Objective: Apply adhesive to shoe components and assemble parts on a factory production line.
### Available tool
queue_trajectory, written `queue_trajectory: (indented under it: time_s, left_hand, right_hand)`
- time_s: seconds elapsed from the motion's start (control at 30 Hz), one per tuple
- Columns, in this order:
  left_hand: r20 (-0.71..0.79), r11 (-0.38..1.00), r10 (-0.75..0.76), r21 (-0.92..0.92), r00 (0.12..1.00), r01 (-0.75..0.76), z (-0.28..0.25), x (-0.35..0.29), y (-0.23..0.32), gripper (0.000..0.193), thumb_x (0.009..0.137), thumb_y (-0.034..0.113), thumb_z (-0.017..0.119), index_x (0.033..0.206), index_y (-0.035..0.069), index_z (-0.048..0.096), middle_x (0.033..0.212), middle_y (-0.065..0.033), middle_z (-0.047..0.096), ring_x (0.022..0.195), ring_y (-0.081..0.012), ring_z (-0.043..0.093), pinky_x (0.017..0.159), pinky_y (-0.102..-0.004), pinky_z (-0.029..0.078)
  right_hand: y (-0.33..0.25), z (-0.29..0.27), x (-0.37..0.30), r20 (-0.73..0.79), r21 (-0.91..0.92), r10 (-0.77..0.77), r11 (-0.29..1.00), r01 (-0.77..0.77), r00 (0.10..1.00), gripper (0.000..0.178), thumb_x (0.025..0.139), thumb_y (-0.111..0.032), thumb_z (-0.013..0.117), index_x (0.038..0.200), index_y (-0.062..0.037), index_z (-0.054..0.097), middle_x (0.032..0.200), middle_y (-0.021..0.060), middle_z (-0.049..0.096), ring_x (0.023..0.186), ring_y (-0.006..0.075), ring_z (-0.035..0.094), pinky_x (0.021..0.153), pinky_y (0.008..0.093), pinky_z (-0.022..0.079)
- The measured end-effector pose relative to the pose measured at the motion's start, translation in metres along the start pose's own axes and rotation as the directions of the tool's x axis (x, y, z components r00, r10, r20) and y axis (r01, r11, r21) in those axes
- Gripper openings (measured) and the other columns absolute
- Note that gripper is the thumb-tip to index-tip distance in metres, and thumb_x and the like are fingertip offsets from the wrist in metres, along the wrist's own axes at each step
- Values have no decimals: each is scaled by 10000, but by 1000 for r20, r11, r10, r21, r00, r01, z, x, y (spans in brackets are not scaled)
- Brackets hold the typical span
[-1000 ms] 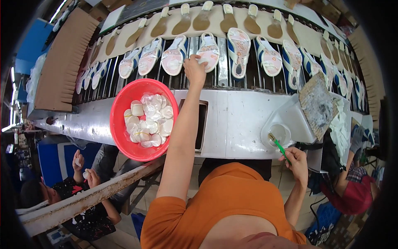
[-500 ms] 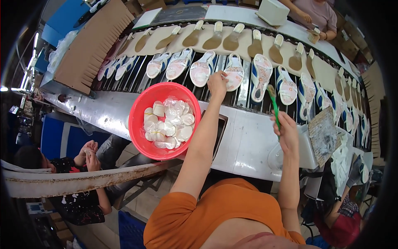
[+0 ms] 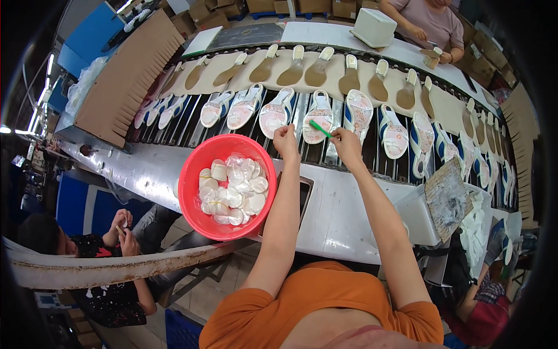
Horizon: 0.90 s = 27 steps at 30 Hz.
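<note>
My right hand [image 3: 347,148] is closed round a green-handled brush [image 3: 321,129], whose visible end lies over the toe part of a sandal [image 3: 318,109]. I cannot see the bristles. The sandal has a white rim and a pink-patterned insole. My left hand [image 3: 286,141] is closed with its fingertips pinched, just beside the toe of the neighbouring sandal [image 3: 276,113]; what it holds, if anything, is too small to make out. In front, to the left, a red basin [image 3: 187,192] contains several white round pads [image 3: 235,195], some banded into stacks.
A roller conveyor carries a row of sandals, with brown-and-white soles [image 3: 323,67] on a beige strip behind. At right stand a white container [image 3: 415,212] and a crusted board [image 3: 447,198]. A co-worker [image 3: 430,23] works across the line; another person [image 3: 110,256] sits at lower left.
My right hand with the brush has moved left to the sandal. My left hand has drawn back from that sandal to its left. The view has shifted slightly.
</note>
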State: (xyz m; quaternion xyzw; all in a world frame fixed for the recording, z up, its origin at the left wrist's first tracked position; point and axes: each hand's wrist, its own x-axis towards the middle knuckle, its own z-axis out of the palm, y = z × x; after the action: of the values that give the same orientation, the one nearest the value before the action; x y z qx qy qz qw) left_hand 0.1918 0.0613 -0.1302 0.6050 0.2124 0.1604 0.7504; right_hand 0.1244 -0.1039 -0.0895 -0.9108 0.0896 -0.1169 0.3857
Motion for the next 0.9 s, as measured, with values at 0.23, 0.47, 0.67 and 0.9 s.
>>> queue_trajectory:
  time_s: [0.23, 0.47, 0.67, 0.9]
  left_hand:
    - [26, 988, -47, -148, 999, 50, -8, -11, 27, 155, 824, 107, 680, 808, 28, 548, 750, -47, 597, 608, -112, 539, 578, -235, 442]
    - [9, 964, 19, -265, 1000, -16, -5, -18, 32, 194, 859, 153, 701, 965, 15, 615, 813, -27, 642, 678, -102, 596, 585, -210, 445]
    - [308, 996, -36, -61, 951, 57, -11, -22, 38, 249, 836, 230, 735, 986, 48, 654, 852, 1, 648, 738, -80, 586, 611, -222, 440]
    - [438, 997, -71, 3, 896, 78, 5, -26, 30, 230, 816, 226, 755, 960, 67, 673, 796, 34, 618, 662, -56, 518, 578, -213, 398]
  right_hand:
    - [-11, -5, -12, 0, -269, -217, 940, 209, 976, 128, 823, -97, 630, 950, -77, 627, 919, 114, 636, 858, 328, 631, 714, 453, 476]
    - [-8, -7, -20, 75, 92, -90, 992, 83, 993, 114, 828, -142, 657, 808, -33, 631, 680, 79, 623, 653, 247, 625, 571, 389, 466]
    - [-12, -23, -2, 468, 549, 256, 666, -506, 846, 313, 821, -322, 728, 869, -15, 698, 696, 27, 648, 517, 38, 452, 404, 222, 291]
    - [-24, 5, 35, 106, 582, 95, 801, -139, 990, 305, 735, -261, 799, 774, 11, 668, 669, 28, 616, 619, 119, 535, 583, 292, 410]
